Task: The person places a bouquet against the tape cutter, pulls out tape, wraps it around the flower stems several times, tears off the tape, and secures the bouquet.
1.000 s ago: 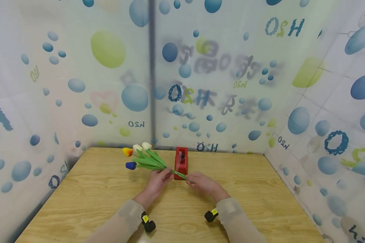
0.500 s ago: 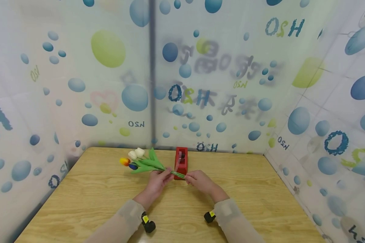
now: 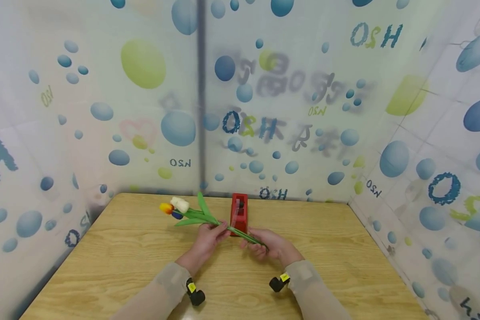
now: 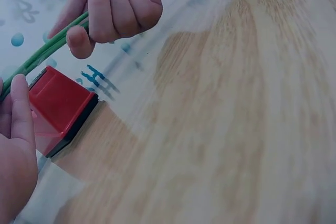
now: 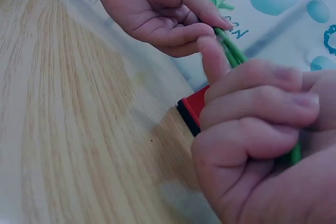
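Both hands hold a bunch of artificial tulips (image 3: 202, 216) above the table, its orange, white and blue heads to the left. My left hand (image 3: 208, 238) pinches the green stems (image 4: 50, 48) just below the leaves. Further down, my right hand (image 3: 275, 243) has its fingers curled round the stem ends; the right wrist view shows these curled fingers (image 5: 252, 114) up close. Just behind the stems stands a red tape dispenser (image 3: 240, 209), its toothed edge visible in the left wrist view. A clear strip seems to run from it towards the stems.
The wooden table (image 3: 324, 266) ends at the back against a hanging curtain (image 3: 288, 133) printed with bubbles and letters. Similar printed sheets close off the left and right sides. A small black camera (image 3: 195, 294) sits on each wrist.
My right hand has shifted its hold, from pinching the stem ends to curling round them, and the stems now extend further right. The bunch has turned, and the flower heads sit closer together.
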Demonstrator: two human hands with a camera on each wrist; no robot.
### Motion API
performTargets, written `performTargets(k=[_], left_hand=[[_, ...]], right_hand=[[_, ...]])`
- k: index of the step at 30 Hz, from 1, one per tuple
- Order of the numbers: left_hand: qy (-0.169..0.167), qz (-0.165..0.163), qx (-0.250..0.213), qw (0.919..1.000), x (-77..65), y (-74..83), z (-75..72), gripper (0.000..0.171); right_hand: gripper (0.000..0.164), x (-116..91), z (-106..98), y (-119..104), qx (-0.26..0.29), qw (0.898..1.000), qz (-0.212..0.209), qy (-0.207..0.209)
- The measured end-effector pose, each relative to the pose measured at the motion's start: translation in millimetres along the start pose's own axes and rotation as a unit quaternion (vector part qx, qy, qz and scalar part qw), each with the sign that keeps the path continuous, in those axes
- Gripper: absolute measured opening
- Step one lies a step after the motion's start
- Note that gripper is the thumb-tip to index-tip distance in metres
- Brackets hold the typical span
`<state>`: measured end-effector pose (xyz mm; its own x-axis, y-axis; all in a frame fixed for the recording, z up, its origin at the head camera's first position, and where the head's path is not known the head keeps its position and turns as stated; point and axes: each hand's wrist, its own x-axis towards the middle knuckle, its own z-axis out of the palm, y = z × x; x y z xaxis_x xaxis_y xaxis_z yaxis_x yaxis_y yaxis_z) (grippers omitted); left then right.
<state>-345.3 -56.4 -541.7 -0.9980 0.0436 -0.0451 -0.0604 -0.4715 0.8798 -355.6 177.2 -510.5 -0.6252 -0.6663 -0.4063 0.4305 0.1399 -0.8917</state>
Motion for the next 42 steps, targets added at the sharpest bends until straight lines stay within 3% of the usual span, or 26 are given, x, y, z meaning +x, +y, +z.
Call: performTargets(k=[4,6,9,12,20,25,29,33,38,42], left_hand=[[-0.010,0.007,0.006,0.9999,0.5,-1.4,-1.0,0.013],[-0.011,0.009,0.004,0.9999,0.5,-1.5,-1.0,0.014],[-0.009,0.008,-0.001,0.9999,0.3,-0.9,-0.5,0.016],[-0.009,0.009,-0.015,0.9998,-0.3,0.0,0.6,0.018],[-0.004,0.006,-0.037,0.9993,-0.7,0.3,1.0,0.015],[0.016,0.000,-0.036,0.9992,0.8,0.3,0.7,0.014],[0.019,0.003,-0.031,0.9993,1.0,-0.1,-0.9,0.004],[0.022,0.006,-0.024,0.9994,0.7,-0.6,-2.3,0.004],[0.031,-0.002,-0.023,0.9992,0.0,0.7,-3.1,0.005],[0.010,0.003,-0.017,0.9998,-1.1,1.2,-4.3,0.006]], right_hand=[[0.051,1.0,-3.4,0.8,0.026,0.999,0.003,-0.035],[0.044,1.6,-3.7,1.2,0.011,1.000,-0.001,-0.026],[0.039,3.1,-3.1,2.1,-0.043,0.999,-0.023,0.010],[0.038,4.7,-2.3,2.9,-0.121,0.990,-0.053,0.049],[0.049,4.8,1.1,0.9,-0.305,0.938,-0.128,0.104],[0.047,5.9,1.8,-1.6,-0.402,0.891,-0.163,0.136],[0.042,5.7,2.5,-5.0,-0.463,0.854,-0.171,0.162],[0.039,5.6,3.2,-7.0,-0.498,0.833,-0.174,0.170],[0.038,5.8,4.3,-7.5,-0.509,0.825,-0.174,0.170],[0.044,3.6,4.7,-7.4,-0.475,0.850,-0.151,0.172]])
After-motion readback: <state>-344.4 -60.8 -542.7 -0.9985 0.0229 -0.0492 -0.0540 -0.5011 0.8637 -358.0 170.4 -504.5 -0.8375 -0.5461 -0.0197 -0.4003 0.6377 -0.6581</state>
